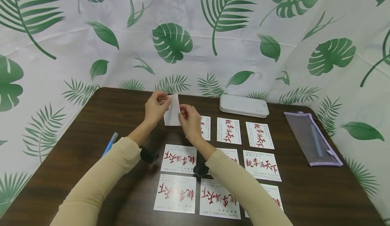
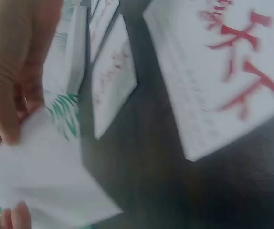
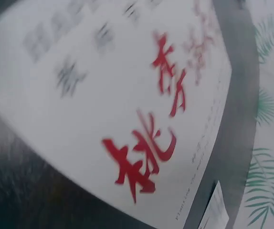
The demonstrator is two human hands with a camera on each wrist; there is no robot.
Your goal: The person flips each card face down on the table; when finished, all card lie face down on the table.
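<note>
A plain white face of a paper card (image 1: 172,112) is held up above the far part of the table. My left hand (image 1: 156,107) pinches it near its upper left corner. Against its right edge, my right hand (image 1: 190,122) grips it between thumb and fingers. The left wrist view shows the card (image 2: 51,176) close up and slightly bent, with fingers on it from two sides. The right wrist view takes in a printed card (image 3: 103,105) on the table with red characters; neither hand appears there.
Several printed cards (image 1: 228,131) lie in rows on the dark wooden table (image 1: 76,144). At the back stands a white flat case (image 1: 243,106). A mesh pouch (image 1: 310,138) with a pen inside is at the right, and a blue pen (image 1: 110,144) at the left. Leaf-patterned cloth (image 1: 182,9) hangs behind.
</note>
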